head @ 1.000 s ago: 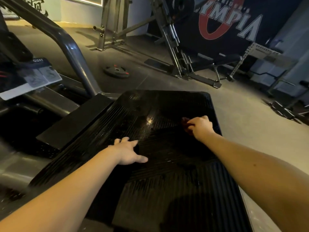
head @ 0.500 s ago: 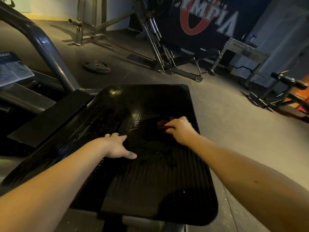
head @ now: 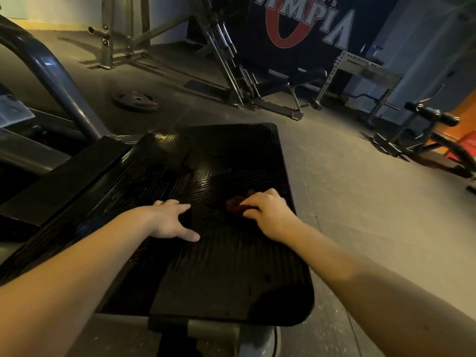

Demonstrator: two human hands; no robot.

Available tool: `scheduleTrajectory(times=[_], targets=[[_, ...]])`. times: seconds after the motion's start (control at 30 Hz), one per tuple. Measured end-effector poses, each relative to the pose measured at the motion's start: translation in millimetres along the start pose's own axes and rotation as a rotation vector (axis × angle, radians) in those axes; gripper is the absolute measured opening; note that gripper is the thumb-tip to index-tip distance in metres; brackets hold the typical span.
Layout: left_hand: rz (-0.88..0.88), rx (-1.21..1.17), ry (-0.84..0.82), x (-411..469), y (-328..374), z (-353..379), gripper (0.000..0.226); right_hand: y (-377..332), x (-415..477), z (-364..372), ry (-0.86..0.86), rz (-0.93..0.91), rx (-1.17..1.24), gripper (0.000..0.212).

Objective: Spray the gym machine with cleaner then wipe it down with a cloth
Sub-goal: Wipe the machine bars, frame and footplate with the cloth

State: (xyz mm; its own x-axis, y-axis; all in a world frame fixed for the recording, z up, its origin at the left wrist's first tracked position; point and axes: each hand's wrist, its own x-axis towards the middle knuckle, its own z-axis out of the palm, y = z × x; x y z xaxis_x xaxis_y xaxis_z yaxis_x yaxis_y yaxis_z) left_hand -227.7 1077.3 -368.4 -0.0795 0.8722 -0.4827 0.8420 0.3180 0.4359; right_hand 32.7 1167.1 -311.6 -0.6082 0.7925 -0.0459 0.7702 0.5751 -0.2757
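Observation:
The gym machine's black ribbed footplate [head: 221, 274] fills the middle of the head view, shiny with wet streaks. My right hand [head: 270, 213] sits near the plate's right edge, its curled fingers holding a dark reddish cloth [head: 235, 204] bunched against the ribs. My left hand [head: 171, 221] rests flat on the plate to the left of the cloth, fingers spread. No spray bottle is in view.
A thick grey frame tube [head: 59, 81] rises at the left. A weight plate [head: 136, 100] lies on the floor beyond. A bench and rack [head: 257, 81] stand at the back, and another machine [head: 432, 135] at the right.
My right hand has drawn the cloth back toward me along the plate's right side. The left hand stays pressed on the plate. The camera has turned right.

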Motion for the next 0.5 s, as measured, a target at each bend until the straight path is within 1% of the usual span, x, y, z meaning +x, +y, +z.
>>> scheduleTrajectory(times=[0.1, 0.2, 0.27, 0.33, 0.43, 0.5], targets=[[-0.003, 0.0, 0.021, -2.2, 3.3, 3.5, 0.11, 31.1, -1.9, -22.7, 0.113, 0.116, -0.075, 0.027], [0.015, -0.025, 0.053, -4.4, -0.7, 9.7, 0.109, 30.7, 0.1, -21.1, 0.137, 0.17, -0.06, 0.027], [0.046, -0.023, 0.06, -8.1, -5.9, 10.4, 0.106, 6.6, 5.0, -8.2, 0.093, 0.135, -0.041, 0.028], [0.061, 0.007, 0.057, -13.8, -15.9, 10.8, 0.102, -26.0, 10.3, 12.0, -0.001, 0.06, -0.01, 0.029], [0.022, -0.013, 0.06, -23.6, -46.9, 14.9, 0.102, -67.6, 16.8, 46.2, -0.092, -0.087, -0.069, 0.031], [-0.022, -0.044, 0.068, -31.1, -71.5, 20.1, 0.105, -75.1, 22.1, 51.2, -0.141, -0.14, -0.109, 0.032]])
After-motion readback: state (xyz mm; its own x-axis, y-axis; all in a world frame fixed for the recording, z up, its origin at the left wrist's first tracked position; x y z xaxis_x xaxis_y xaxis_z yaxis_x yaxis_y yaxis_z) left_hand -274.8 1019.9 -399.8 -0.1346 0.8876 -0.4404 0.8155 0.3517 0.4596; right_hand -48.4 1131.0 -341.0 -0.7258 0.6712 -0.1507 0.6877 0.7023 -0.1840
